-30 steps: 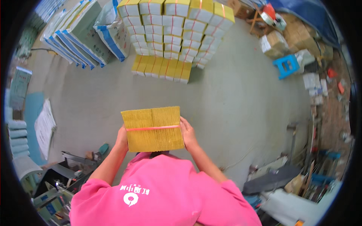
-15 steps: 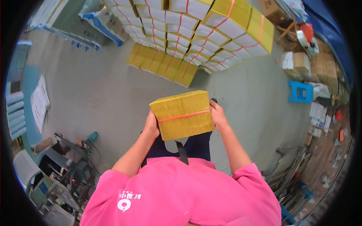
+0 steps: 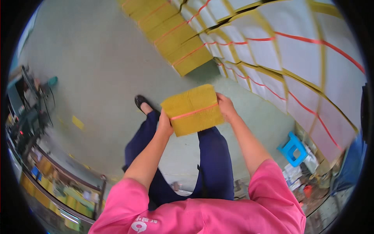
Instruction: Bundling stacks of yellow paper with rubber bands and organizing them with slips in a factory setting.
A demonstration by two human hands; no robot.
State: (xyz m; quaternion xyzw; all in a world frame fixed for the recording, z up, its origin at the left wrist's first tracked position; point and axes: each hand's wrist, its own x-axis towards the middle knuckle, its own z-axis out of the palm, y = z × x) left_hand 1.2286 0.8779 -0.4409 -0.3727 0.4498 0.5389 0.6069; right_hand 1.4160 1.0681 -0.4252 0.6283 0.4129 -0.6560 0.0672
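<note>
Between my two hands I carry a thick bundle of yellow paper (image 3: pixel 196 103), tied round with a pink-red strap. My left hand (image 3: pixel 165 123) grips its left end. On the opposite end my right hand (image 3: pixel 226 106) is pressed, fingers partly behind the bundle. The bundle hangs in the air in front of my legs, tilted a little with its right end higher. Beyond it, a row of similar yellow bundles (image 3: pixel 189 54) lies on the floor at the foot of a tall stack of strapped bundles (image 3: pixel 265 54) with white sides.
A blue plastic stool (image 3: pixel 293 149) stands at the right near papers and clutter (image 3: pixel 296 175). To the left are a dark machine (image 3: pixel 29 113) and a metal-framed rack (image 3: pixel 66 171) holding yellow bundles. A yellow scrap (image 3: pixel 78 122) lies on the grey floor (image 3: pixel 93 78).
My body has turned and stepped, and the stack now looms larger on the right. One foot has come into view at left. Both hands still hold the bundle.
</note>
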